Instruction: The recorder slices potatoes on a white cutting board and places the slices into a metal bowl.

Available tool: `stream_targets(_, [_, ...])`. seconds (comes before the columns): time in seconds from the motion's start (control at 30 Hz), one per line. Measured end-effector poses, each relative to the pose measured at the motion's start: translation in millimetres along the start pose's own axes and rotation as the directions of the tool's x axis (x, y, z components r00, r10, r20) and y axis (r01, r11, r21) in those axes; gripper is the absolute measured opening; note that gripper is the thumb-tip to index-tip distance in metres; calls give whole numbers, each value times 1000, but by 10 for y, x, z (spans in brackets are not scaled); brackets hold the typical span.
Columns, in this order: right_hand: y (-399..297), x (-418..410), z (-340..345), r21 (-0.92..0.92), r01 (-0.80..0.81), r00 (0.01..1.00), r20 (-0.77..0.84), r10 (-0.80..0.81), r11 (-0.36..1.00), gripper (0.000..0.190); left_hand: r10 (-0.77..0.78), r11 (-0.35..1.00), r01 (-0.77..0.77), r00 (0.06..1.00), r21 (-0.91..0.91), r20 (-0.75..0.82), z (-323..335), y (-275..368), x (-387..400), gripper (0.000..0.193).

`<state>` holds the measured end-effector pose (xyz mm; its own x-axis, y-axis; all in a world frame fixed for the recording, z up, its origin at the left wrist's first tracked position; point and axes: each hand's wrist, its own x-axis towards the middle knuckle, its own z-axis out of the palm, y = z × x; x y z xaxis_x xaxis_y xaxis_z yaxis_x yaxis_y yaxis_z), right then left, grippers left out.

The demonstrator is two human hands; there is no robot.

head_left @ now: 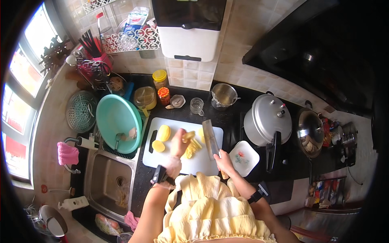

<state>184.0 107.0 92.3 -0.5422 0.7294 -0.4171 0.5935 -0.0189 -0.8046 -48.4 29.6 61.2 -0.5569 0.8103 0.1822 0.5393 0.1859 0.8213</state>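
Note:
My left hand [178, 144] is raised over a white cutting board [170, 162], with a yellow piece of what looks like peeled potato [189, 136] in its fingers. My right hand [225, 162] grips the handle of a cleaver [210, 138], whose broad blade stands over the board's right part. A pile of cut yellow strips [191, 149] lies between my hands. Behind the blade, a further yellow piece [201, 135] is partly hidden. At the board's left rest a whole peeled potato [164, 132] and a cut potato half [158, 146].
Right of the board sits a square white plate [253, 156] with a floral print. Beyond it stand a pressure cooker [261, 118] and a lidded wok [310, 132]. A green basin [117, 117] and steel sink [106, 170] are leftward. A glass mug [197, 105] and jars [164, 95] line the back.

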Motion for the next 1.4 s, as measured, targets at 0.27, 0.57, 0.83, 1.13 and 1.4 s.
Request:
stream_targets(0.27, [12,-32,784,-446,501,860,358,-365,742,22,-478,796,340,860,-501,-176,-812,-453,-705,39])
stream_targets(0.57, [42,-38,785,-425,453,885,318,-339,784,23,-527,795,471,849,-382,-51,-707,-584,-1039,39])
stream_targets(0.83, [44,-98,612,-543,448,867,458,-196,710,24,-508,817,459,859,-350,-59,-779,-575,-910,39])
stream_targets(1.13, [232,43,559,-523,416,909,220,-354,744,17,-480,803,523,852,-286,209,-175,-845,-891,46])
stream_targets(1.4, [122,37,568,-546,282,959,189,-213,789,19,-393,887,439,881,-145,265,287,-832,-712,50])
